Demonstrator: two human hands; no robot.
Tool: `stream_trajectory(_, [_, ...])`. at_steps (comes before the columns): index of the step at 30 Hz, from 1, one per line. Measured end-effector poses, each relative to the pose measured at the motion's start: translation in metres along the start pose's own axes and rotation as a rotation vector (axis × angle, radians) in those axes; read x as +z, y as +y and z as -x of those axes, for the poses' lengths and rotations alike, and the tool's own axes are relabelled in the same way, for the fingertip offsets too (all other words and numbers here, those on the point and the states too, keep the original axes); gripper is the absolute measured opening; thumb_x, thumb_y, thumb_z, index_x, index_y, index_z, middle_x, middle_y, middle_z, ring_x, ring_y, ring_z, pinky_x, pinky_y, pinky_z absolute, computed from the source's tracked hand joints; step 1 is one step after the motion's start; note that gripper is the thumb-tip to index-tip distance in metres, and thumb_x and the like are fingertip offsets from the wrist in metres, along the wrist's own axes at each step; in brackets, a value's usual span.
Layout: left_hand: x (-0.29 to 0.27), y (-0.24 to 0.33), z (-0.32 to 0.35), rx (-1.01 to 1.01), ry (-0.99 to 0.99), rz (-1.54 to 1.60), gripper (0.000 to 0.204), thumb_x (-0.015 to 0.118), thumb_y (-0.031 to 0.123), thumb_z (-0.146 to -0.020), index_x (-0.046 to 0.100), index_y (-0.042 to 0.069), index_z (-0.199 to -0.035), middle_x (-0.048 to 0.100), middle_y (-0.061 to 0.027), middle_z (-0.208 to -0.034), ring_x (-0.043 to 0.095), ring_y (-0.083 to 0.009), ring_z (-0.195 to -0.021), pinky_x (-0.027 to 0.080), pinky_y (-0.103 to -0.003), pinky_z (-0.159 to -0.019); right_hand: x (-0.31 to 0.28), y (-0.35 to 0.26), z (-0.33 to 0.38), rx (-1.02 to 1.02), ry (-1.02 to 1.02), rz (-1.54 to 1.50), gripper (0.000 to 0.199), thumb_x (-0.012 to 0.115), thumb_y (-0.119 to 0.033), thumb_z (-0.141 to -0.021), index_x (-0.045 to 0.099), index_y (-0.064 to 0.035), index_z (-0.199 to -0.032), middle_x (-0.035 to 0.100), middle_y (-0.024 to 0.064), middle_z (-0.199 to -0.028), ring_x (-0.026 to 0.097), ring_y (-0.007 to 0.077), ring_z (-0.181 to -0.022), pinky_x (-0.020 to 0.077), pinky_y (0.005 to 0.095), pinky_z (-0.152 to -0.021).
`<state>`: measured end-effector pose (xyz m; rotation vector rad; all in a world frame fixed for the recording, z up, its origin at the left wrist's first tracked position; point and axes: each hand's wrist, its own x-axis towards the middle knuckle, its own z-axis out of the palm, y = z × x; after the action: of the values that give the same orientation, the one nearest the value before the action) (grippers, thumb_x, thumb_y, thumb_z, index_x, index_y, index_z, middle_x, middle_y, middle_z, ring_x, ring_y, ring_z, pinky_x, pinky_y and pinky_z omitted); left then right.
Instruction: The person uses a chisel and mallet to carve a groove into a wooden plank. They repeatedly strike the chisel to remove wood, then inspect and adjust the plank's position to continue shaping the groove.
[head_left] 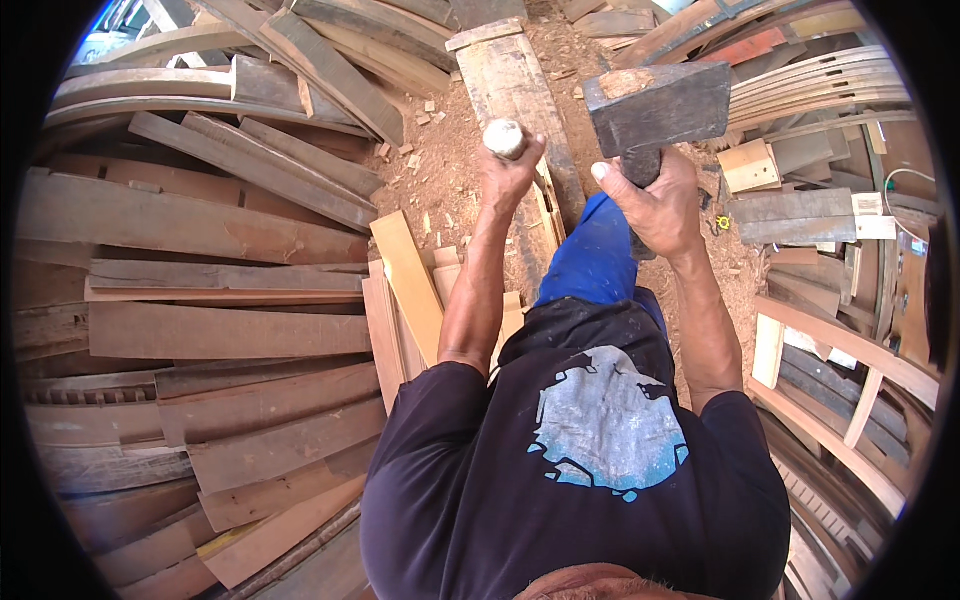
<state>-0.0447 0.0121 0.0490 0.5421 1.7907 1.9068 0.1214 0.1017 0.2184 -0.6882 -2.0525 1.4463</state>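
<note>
My right hand (664, 208) is wrapped round the handle of a heavy dark wooden mallet (662, 108). Its block head is raised above the fist, with a worn, chipped patch on top. My left hand (508, 178) is closed round an upright tool with a round, pale, shiny butt end (504, 139), like a chisel seen from above; its lower end is hidden under the fist. The two hands are apart, the mallet to the right of the butt end. Beyond and below the left hand runs a long worn wooden plank (515, 85), with narrow light wood edges (549, 212) beside my blue-clad leg.
Stacked boards (235, 330) fill the left side. Shavings and chips cover the floor (440, 190). Light offcuts (408, 280) lean near my left elbow. On the right are a slatted wooden frame (850, 365), curved strips (820, 88) and a small yellow tape-like item (722, 223).
</note>
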Motion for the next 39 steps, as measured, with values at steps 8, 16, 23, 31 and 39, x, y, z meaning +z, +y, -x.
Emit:
stream_trajectory(8, [-0.002, -0.027, 0.01, -0.081, -0.027, 0.141, 0.016, 0.08, 0.007, -0.083, 0.064, 0.007, -0.084, 0.063, 0.0037, -0.075, 0.058, -0.0058, -0.067, 0.047, -0.024, -0.06, 0.008, 0.0, -0.006, -0.004, -0.059, 0.037, 0.022, 0.076, -0.018, -0.087, 0.066, 0.0005, -0.094, 0.065, 0.0015, -0.081, 0.057, 0.01, -0.075, 0.0477, 0.0304, -0.07])
stream_trajectory(16, [-0.015, -0.06, 0.025, -0.139, 0.056, 0.594, 0.026, 0.072, -0.009, -0.082, 0.064, 0.004, -0.103, 0.066, -0.0028, -0.088, 0.063, -0.0131, -0.072, 0.057, -0.029, -0.068, 0.05, 0.04, -0.043, -0.214, -0.308, 0.891, 0.021, 0.071, -0.02, -0.083, 0.067, -0.0023, -0.094, 0.068, 0.0188, -0.075, 0.07, 0.0339, -0.069, 0.0562, 0.0446, -0.063])
stream_trajectory(23, [-0.009, -0.045, 0.018, -0.068, -0.072, 0.415, 0.017, 0.073, -0.004, -0.083, 0.064, 0.008, -0.092, 0.06, 0.0046, -0.079, 0.057, -0.0062, -0.069, 0.048, -0.025, -0.059, 0.053, 0.013, -0.061, -0.215, -0.345, 0.819, 0.02, 0.057, -0.017, -0.094, 0.065, -0.0035, -0.107, 0.065, 0.0169, -0.063, 0.068, 0.0292, -0.056, 0.0561, 0.0414, -0.054])
stream_trajectory(31, [0.014, -0.062, 0.013, -0.184, -0.183, -0.109, 0.02, 0.074, 0.007, -0.081, 0.063, 0.006, -0.098, 0.065, 0.001, -0.082, 0.061, -0.0119, -0.074, 0.052, -0.029, -0.068, 0.027, 0.064, -0.052, -0.224, -0.331, 1.05, 0.033, 0.062, -0.019, -0.089, 0.064, -0.0044, -0.119, 0.067, 0.019, -0.07, 0.07, 0.0361, -0.068, 0.0579, 0.0462, -0.061])
stream_trajectory(39, [0.005, -0.068, 0.025, -0.118, -0.235, 0.023, 0.033, 0.074, 0.004, -0.079, 0.063, 0.005, -0.111, 0.065, -0.0013, -0.091, 0.062, -0.012, -0.084, 0.052, -0.031, -0.072, 0.033, 0.087, -0.042, -0.257, -0.301, 1.069, 0.033, 0.069, -0.013, -0.082, 0.066, -0.0004, -0.113, 0.067, 0.0156, -0.065, 0.069, 0.03, -0.061, 0.0573, 0.042, -0.059])
